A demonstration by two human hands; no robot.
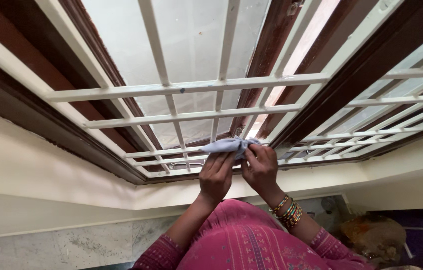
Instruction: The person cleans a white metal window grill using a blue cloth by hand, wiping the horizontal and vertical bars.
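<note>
White-barred window grille [186,87], brown wooden frame [361,65], cream wall [26,165], marble floor [71,245].

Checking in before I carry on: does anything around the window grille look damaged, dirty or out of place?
Nothing is broken or askew. The white grille has small dark specks on its upper crossbar. Both hands, left hand and right hand, hold a pale cloth against a lower bar.

White grille bars [186,87] block the window glass [191,40]; only narrow gaps between them.
</note>
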